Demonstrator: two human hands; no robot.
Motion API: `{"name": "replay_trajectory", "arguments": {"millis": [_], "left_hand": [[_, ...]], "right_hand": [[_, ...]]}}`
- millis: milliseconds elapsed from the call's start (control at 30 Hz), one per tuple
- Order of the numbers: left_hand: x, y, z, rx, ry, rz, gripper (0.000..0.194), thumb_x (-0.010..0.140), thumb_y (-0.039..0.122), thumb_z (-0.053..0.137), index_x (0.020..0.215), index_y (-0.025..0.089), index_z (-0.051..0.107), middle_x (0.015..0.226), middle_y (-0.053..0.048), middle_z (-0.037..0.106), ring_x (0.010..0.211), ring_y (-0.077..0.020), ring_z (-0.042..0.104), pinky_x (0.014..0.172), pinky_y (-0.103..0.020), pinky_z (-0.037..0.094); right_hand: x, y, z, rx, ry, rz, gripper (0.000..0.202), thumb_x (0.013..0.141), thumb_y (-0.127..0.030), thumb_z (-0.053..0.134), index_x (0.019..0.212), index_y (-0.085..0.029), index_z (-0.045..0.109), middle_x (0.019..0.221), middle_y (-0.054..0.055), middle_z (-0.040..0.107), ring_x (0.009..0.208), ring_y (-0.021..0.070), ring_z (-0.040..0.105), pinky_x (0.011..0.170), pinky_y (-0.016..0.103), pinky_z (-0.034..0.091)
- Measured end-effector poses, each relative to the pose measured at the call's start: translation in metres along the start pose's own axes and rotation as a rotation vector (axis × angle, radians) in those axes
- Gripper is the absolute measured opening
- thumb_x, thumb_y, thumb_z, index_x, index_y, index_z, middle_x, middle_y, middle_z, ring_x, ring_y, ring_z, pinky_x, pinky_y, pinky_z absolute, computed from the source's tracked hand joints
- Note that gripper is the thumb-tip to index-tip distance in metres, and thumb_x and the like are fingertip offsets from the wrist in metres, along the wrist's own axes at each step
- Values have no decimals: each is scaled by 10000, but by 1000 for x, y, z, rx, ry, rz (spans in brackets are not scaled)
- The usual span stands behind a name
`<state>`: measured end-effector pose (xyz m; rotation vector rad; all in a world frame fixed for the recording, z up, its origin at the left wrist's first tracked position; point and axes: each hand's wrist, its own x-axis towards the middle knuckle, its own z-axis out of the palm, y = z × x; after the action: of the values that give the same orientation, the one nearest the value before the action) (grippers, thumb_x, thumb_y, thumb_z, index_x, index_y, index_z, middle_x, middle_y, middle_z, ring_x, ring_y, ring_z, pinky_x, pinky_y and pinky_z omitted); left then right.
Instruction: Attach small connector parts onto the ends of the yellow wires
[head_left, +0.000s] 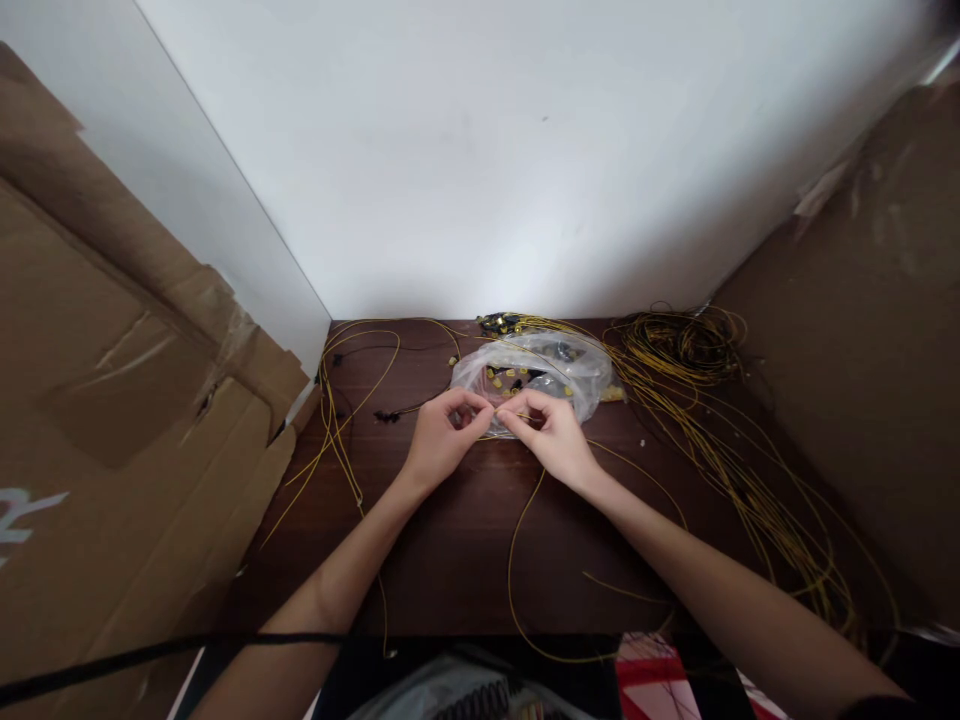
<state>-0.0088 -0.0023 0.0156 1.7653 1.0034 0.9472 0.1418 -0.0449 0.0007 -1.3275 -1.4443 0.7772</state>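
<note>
My left hand (446, 432) and my right hand (551, 435) meet fingertip to fingertip over the front of a clear plastic bag (592, 370). Thumb and forefinger of each are pinched together. A thin yellow wire (511, 560) runs from beneath my right hand, loops down past the table's front edge, and seems to be held in that hand's fingers. What the left fingertips pinch is tiny and mostly covered; only a speck of yellow shows. Small yellow connectors (495, 381) and black pieces lie in the bag's open mouth, just beyond the fingers.
Bundled yellow and black wires (679, 345) lie coiled at the back right and trail forward. Several yellow wires (330, 400) with black connectors (386, 416) spread on the left of the dark table (450, 560). Cardboard (150, 400) flanks the left, a brown panel (847, 400) the right.
</note>
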Motion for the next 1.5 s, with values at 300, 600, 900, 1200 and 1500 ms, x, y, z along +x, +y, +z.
{"name": "replay_trajectory", "arguments": {"millis": [300,600,900,1200,1500], "left_hand": [[0,-1,1,66,28,-20,115,690,237,590,662,130,620,591,10,553,530,-82,431,530,-198,353],[1,-5,2,38,44,-44,141,674,262,610,624,131,625,578,0,571,518,-85,433,518,-208,341],[1,-5,3,-51,-2,-116,154,667,266,632,623,118,633,605,-18,611,558,-105,503,569,-224,382],[1,-5,2,-79,-30,-133,164,668,278,644,635,117,649,621,-26,631,571,-114,526,580,-228,397],[1,-6,2,-63,-53,-96,165,699,279,619,679,117,644,665,-34,632,600,-119,529,599,-231,405]], "right_hand": [[0,-5,-2,-162,-30,-144,129,788,-208,535,879,-177,622,777,33,601,657,133,525,580,250,408],[-6,-8,-3,-291,8,-341,209,821,-200,504,1002,-230,605,1002,71,527,857,181,541,711,318,466],[-7,-5,-3,-390,52,-420,161,827,-200,517,939,-225,630,1078,76,497,884,179,528,784,349,466],[-6,-4,-4,-394,57,-417,140,835,-202,503,886,-220,632,1029,72,529,906,186,539,798,350,461],[-5,-6,-6,-409,43,-394,127,845,-219,481,854,-202,607,959,75,531,921,194,529,791,338,446]]}}
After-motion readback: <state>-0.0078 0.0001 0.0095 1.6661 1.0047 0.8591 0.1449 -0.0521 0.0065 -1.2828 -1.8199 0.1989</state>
